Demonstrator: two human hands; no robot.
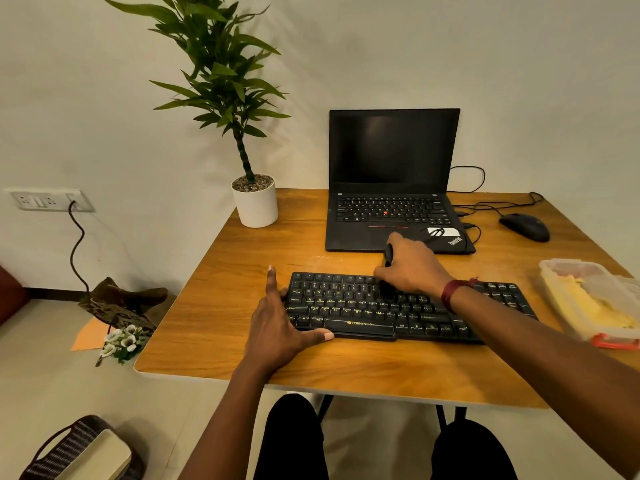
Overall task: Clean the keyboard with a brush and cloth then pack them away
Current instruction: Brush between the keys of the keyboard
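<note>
Two hands: both at the keyboard (363,306), which lies flat near the front edge of the table (225,306).
Right hand (412,268): fingers curled tight round a black brush (388,255); the handle end pokes out beyond the knuckles and the working end is down on the upper key rows. Judged to be the brushing step.
Left hand (277,317): fingers straight, thumb laid along the keyboard's front edge, palm against its left end, well left of the grip. Probably bracing the keyboard so it does not slide under the strokes.
Cloth (588,303): yellow, lying in a clear box (554,268) to the right of the grip, near the table's right edge. Not yet in use, by the look.
Laptop (391,150): open, just beyond the grip, so there is little room for strokes away from the body.
Mouse (524,226): beyond and right of the grip, with cables trailing nearby.
Plant pot (256,206): beyond and well left of the grip.
Open room: bare wood left of the bracing hand and in front of the keyboard. Sideways sweeps along the rows look freest.
</note>
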